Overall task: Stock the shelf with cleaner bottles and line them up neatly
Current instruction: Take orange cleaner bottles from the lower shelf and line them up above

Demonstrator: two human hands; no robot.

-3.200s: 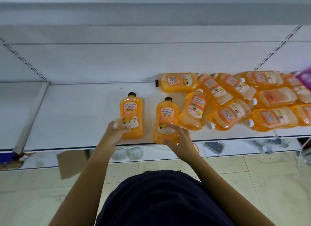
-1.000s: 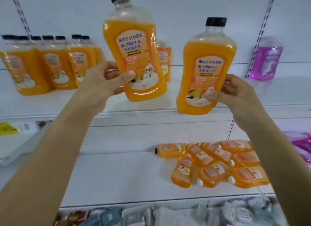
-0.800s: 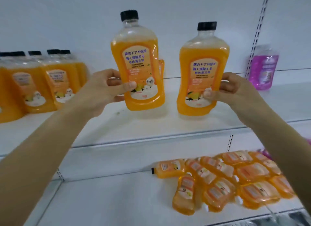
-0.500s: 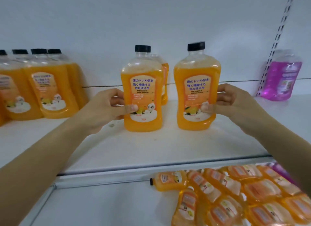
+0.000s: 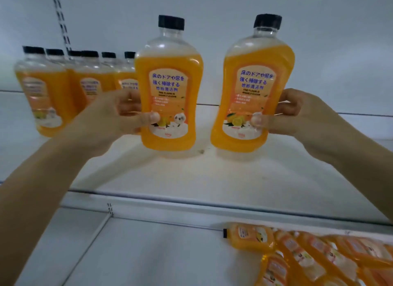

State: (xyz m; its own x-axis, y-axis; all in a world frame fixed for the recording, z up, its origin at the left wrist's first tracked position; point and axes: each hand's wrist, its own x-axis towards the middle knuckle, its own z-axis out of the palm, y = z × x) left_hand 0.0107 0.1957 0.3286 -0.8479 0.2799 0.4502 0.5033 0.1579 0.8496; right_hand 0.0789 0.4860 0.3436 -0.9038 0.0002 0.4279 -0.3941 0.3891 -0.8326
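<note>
Left hand (image 5: 110,117) gripped a clear plastic bottle of orange cleaner w/ black cap (image 5: 168,90) at the waist; right hand (image 5: 297,115) gripped its twin bottle (image 5: 251,87) at 3 o'clock, both low at the white shelf (image 5: 212,175). Nearly full, prob. heavy; smooth sides looked slippery, so waist hold seemed right.

White wall (image 5: 212,4) (slotted upright (image 5: 61,19))
</note>
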